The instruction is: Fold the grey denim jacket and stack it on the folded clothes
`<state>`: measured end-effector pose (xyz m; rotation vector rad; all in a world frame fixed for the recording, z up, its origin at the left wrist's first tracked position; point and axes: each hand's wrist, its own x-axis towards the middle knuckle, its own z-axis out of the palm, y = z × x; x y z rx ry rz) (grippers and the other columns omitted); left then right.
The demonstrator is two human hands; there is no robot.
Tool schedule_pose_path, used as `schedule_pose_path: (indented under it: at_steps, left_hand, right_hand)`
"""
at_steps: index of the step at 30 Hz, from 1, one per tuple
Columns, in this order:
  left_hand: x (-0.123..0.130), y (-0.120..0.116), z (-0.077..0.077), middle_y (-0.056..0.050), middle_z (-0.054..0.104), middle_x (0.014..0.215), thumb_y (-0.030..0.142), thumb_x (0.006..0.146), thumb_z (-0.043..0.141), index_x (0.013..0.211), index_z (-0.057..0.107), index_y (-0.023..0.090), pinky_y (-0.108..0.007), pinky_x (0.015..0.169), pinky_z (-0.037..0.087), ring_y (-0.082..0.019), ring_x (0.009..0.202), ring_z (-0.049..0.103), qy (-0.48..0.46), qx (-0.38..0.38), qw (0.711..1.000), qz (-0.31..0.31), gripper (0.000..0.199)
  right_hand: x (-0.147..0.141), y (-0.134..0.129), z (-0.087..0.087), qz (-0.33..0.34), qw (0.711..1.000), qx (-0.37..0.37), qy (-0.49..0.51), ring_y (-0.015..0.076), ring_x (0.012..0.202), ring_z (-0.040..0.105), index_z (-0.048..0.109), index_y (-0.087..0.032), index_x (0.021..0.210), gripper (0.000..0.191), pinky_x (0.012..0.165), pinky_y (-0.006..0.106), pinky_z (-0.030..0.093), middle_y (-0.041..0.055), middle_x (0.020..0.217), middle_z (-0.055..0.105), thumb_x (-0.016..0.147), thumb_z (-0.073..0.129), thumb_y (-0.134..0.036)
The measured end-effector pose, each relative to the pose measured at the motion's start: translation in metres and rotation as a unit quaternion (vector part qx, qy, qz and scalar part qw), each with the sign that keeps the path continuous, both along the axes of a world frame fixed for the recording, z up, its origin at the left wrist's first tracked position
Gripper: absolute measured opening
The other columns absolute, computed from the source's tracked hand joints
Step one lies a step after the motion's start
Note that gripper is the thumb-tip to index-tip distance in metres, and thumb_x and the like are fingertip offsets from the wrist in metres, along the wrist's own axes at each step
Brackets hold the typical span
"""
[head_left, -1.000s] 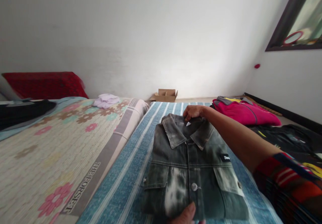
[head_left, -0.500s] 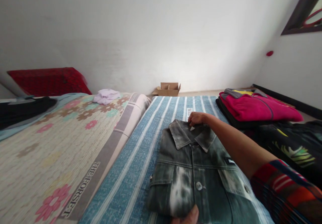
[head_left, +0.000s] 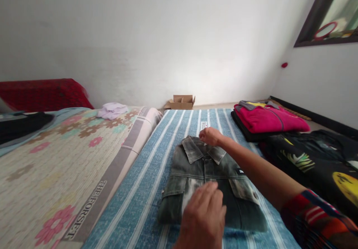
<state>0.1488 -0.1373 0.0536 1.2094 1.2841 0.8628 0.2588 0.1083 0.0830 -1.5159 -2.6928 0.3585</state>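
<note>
A folded grey-green denim jacket (head_left: pixel 214 189) with pale faded patches lies face up, its collar away from me. My right hand (head_left: pixel 211 136) is at the back of that collar, fingers closed on the cloth; the fingertips are partly hidden. Over the jacket's near edge is my left hand (head_left: pixel 203 215), slightly blurred, back upward, its fingers loosely bent and somewhat apart, with nothing visible in them. It covers part of the jacket's front, and I cannot tell whether it touches the cloth.
The jacket lies on a blue striped bedsheet (head_left: pixel 145 170). To the right are a folded pink garment (head_left: pixel 274 118) and dark printed clothing (head_left: pixel 307 159). A flowered bed cover (head_left: pixel 69 167) with a lilac cloth (head_left: pixel 112 110) spreads leftward. A cardboard box (head_left: pixel 182 103) stands by the wall.
My left hand has let go of the jacket's near edge and risen over it. The near edge now lies down on the sheet. My right hand stays at the collar. The view has shifted slightly right.
</note>
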Motion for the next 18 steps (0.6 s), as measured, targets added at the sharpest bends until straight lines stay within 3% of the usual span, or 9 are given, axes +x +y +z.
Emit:
schedule_pose_path:
  at_steps: [3, 5, 9, 18]
  left_hand:
    - [0.006, 0.033, -0.002, -0.016, 0.052, 0.134, 0.029, 0.080, 0.057, 0.111, 0.064, 0.017, -0.052, 0.114, 0.018, -0.033, 0.134, 0.034, 0.235, 0.187, 0.952, -0.063, 0.034]
    - [0.007, 0.041, -0.011, -0.017, 0.045, 0.140, 0.027, 0.081, 0.056, 0.119, 0.059, 0.015, -0.053, 0.114, 0.015, -0.032, 0.135, 0.031, 0.319, 0.229, 0.916, -0.082, 0.040]
    - [0.005, 0.036, -0.025, -0.019, 0.036, 0.145, 0.033, 0.087, 0.049, 0.131, 0.050, 0.011, -0.054, 0.114, 0.013, -0.030, 0.137, 0.027, 0.396, 0.242, 0.880, -0.101, 0.050]
    - [0.006, 0.033, -0.026, -0.013, 0.034, 0.147, 0.044, 0.093, 0.034, 0.137, 0.042, 0.013, -0.051, 0.115, 0.016, -0.025, 0.139, 0.025, 0.506, 0.243, 0.818, -0.125, 0.055]
  right_hand:
    - [0.004, -0.024, 0.002, 0.029, 1.000, -0.003, 0.004, 0.0151, 0.086, 0.059, 0.070, -0.020, 0.100, 0.026, 0.069, 0.021, 0.039, 0.0038, 0.094, 0.068, 0.084, 0.049, -0.020]
    - [0.009, -0.035, 0.002, 0.043, 0.999, -0.013, -0.006, 0.0138, 0.078, 0.059, 0.072, -0.019, 0.095, 0.025, 0.064, 0.020, 0.037, 0.0029, 0.086, 0.069, 0.082, 0.051, -0.022]
    - [0.017, -0.048, 0.001, 0.073, 0.996, -0.030, -0.035, 0.0138, 0.069, 0.058, 0.074, -0.019, 0.085, 0.022, 0.056, 0.020, 0.036, 0.0028, 0.078, 0.069, 0.078, 0.056, -0.028]
    - [0.005, -0.057, -0.002, 0.090, 0.992, -0.009, -0.086, 0.0213, 0.079, 0.063, 0.074, -0.017, 0.082, 0.021, 0.059, 0.023, 0.039, 0.0090, 0.084, 0.071, 0.066, 0.061, -0.017]
